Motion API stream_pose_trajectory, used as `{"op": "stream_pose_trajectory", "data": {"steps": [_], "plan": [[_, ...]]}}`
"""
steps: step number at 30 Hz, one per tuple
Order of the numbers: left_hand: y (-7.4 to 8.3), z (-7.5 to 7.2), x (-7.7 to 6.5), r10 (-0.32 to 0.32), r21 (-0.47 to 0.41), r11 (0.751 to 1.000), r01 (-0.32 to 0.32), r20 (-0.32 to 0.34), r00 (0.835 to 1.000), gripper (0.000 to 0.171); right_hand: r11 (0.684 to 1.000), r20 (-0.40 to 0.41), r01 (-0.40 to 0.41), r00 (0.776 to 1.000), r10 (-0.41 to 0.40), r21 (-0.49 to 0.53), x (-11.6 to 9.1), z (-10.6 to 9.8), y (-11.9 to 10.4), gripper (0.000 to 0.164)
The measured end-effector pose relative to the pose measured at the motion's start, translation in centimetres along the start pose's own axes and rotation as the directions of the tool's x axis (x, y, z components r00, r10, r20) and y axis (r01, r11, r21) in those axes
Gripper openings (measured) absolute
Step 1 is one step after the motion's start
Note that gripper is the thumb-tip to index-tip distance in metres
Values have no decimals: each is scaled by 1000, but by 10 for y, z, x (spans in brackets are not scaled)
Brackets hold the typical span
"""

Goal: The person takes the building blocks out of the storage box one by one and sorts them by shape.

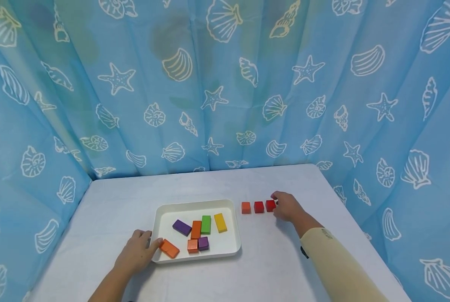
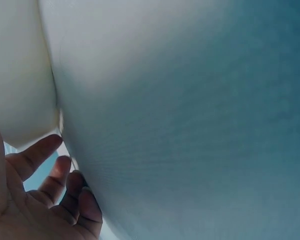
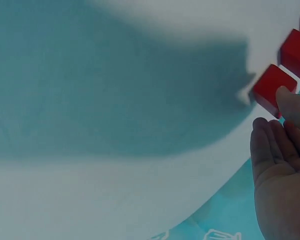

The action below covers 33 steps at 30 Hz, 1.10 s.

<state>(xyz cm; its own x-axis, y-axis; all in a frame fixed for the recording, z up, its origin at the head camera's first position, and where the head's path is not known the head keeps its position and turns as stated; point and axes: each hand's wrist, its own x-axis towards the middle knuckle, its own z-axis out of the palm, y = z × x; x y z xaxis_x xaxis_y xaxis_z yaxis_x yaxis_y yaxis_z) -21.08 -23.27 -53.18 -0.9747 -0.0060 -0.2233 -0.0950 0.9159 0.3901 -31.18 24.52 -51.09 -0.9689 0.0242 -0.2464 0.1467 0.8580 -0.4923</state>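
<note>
Here's the red cube (image 1: pixel 270 205), at the right-hand end of the row on the table (image 1: pixel 262 260), the right hand (image 1: pixel 287 206) touching it; whether that's a firm pinch, I can't tell. Looks light, stiff, smooth, hardly fragile: opposite side faces should suit fingertips. Alongside, a second red cube (image 1: pixel 259 207), then an orange cube (image 1: pixel 246 208). Farther left, the left hand (image 1: pixel 135 251) grips the white tray (image 1: pixel 225 243) by its rim.
</note>
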Motion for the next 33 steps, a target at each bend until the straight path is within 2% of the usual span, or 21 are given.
{"op": "stream_pose_trajectory", "data": {"steps": [4,8,15,19,25,29,33], "plan": [[1,0,-1,3,5,1000,-3,2,1000,84,999,-16,35,999,-36,-13,-3,-4,-4,72],[1,0,-2,6,1,1000,-6,1,1000,83,997,-27,78,997,-78,-5,-3,-2,-19,66],[-2,3,1,19,-4,1000,-19,-12,1000,83,989,20,144,989,-144,38,-11,20,-73,58],[-2,5,3,14,-8,1000,-14,-11,1000,84,978,79,206,975,-208,28,-23,39,-106,59],[-2,7,3,13,-10,1000,-13,-11,1000,82,938,200,345,918,-342,18,-49,70,-143,54],[-2,7,4,18,-6,1000,-18,-10,1000,82,908,277,420,874,-399,-15,-66,89,-155,48],[-2,4,2,18,-7,1000,-18,-9,1000,84,866,308,494,838,-450,-80,-75,100,-159,44]]}}
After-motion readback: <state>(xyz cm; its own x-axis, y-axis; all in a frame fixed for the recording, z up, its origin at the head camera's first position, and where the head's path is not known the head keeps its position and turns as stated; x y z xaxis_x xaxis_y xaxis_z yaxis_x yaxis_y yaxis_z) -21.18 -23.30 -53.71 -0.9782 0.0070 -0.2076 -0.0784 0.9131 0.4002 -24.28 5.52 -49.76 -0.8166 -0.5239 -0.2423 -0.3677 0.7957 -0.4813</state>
